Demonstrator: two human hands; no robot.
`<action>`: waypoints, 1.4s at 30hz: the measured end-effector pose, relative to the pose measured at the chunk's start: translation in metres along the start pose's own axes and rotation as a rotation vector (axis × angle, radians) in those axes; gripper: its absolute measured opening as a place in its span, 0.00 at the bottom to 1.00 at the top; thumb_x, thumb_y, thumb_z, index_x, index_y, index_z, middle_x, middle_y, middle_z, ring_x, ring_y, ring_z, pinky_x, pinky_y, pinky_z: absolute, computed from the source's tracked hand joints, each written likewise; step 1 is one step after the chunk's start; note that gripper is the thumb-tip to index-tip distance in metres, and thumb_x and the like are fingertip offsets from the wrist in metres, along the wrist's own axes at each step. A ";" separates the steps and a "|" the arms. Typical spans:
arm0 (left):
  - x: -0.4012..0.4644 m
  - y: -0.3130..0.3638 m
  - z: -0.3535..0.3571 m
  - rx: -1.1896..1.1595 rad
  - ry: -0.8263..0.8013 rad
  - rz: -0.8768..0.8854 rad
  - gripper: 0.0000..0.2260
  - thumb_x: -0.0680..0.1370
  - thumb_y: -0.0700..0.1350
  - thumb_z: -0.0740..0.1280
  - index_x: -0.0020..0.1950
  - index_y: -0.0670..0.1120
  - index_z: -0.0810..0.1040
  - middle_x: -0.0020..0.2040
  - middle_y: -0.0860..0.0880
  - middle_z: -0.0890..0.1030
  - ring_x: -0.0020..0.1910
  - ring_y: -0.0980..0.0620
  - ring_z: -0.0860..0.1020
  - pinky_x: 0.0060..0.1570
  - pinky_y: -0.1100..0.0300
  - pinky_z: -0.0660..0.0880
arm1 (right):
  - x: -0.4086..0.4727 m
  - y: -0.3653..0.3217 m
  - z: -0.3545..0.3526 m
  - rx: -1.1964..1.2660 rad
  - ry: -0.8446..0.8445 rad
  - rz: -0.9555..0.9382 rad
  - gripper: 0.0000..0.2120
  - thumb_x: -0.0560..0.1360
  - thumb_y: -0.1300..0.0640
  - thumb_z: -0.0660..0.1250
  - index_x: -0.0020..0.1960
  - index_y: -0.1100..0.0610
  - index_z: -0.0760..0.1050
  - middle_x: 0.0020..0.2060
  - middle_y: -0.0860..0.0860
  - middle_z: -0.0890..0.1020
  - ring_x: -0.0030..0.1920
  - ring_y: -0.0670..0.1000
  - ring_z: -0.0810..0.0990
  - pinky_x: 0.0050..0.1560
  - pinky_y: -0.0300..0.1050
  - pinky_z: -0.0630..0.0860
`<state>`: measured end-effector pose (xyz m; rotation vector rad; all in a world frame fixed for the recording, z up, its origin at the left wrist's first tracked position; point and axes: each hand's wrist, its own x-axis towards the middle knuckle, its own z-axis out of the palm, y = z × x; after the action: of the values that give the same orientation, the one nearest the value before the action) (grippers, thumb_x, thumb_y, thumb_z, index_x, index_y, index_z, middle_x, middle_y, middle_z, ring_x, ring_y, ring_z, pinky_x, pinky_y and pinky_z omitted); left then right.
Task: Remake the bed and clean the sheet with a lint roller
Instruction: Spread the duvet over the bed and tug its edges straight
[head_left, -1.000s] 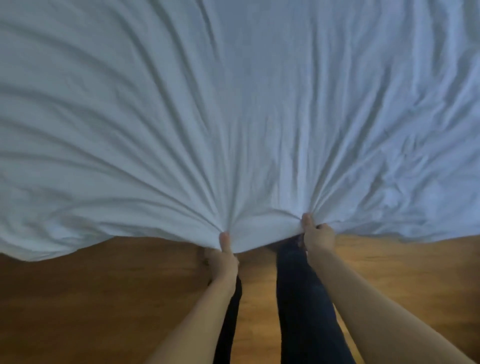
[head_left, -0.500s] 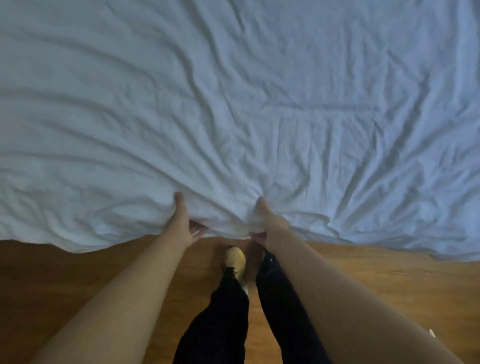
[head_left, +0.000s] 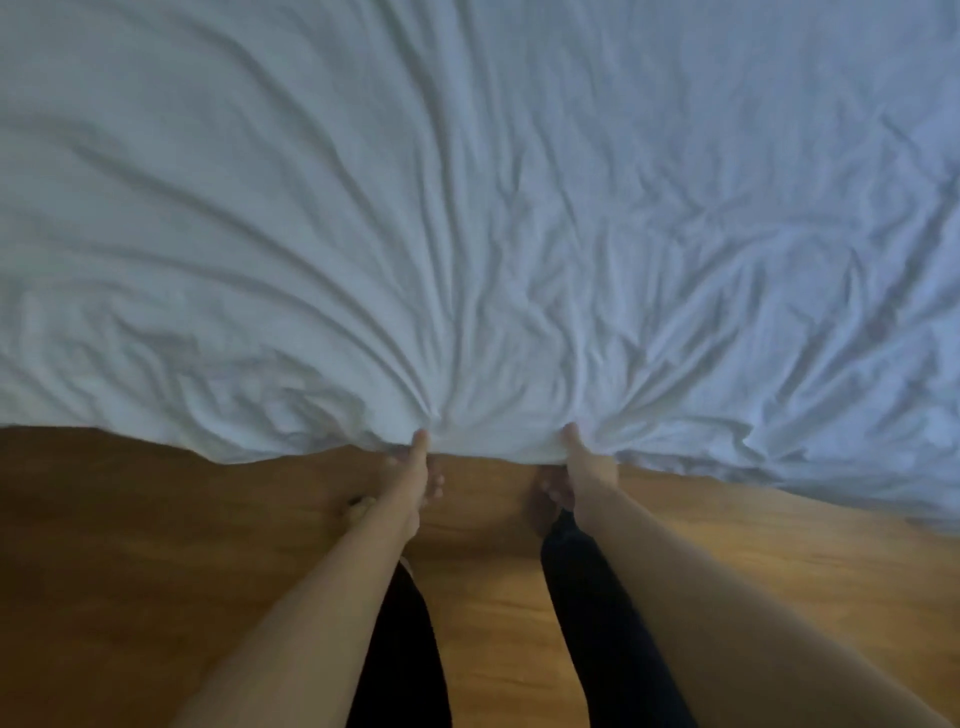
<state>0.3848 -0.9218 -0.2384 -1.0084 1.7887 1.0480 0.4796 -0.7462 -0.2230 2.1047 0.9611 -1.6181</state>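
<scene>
At the near edge of the white sheet, above the wood floor: left hand and right hand each pinch the hem, thumbs on top. Creases fan away from both grips. Sheet spreads beyond the hands.

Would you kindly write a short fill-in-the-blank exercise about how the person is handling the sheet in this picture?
1. The left hand and the right hand each pinch the near ____ of the white sheet.
2. Creases in the sheet fan out from the two ____.
3. Beneath the hanging edge lies a ____ floor.
4. The person's legs wear ____ trousers.

Missing words: edge; hands; wooden; dark
</scene>
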 end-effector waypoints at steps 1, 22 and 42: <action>0.008 0.005 -0.015 -0.012 -0.043 -0.031 0.20 0.80 0.59 0.64 0.62 0.45 0.72 0.50 0.48 0.78 0.44 0.49 0.78 0.46 0.51 0.81 | -0.012 0.006 0.015 -0.011 -0.083 0.028 0.17 0.76 0.39 0.69 0.51 0.53 0.75 0.42 0.57 0.80 0.40 0.58 0.81 0.47 0.51 0.81; 0.116 0.052 -0.244 -0.219 0.006 0.036 0.14 0.84 0.53 0.58 0.49 0.42 0.70 0.31 0.46 0.73 0.25 0.51 0.69 0.22 0.61 0.69 | -0.071 0.041 0.236 0.126 0.121 -0.106 0.24 0.79 0.45 0.68 0.59 0.67 0.73 0.35 0.55 0.78 0.31 0.52 0.77 0.27 0.44 0.76; 0.186 0.211 -0.349 -0.172 0.201 -0.007 0.24 0.80 0.58 0.64 0.69 0.44 0.70 0.61 0.44 0.77 0.52 0.43 0.78 0.41 0.48 0.79 | -0.122 0.017 0.398 -0.075 -0.033 -0.056 0.27 0.75 0.36 0.67 0.53 0.61 0.76 0.42 0.57 0.84 0.39 0.57 0.83 0.37 0.48 0.80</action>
<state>0.0443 -1.2126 -0.2379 -1.2620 1.8763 1.1452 0.1851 -1.0415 -0.2338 2.0122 1.0614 -1.6122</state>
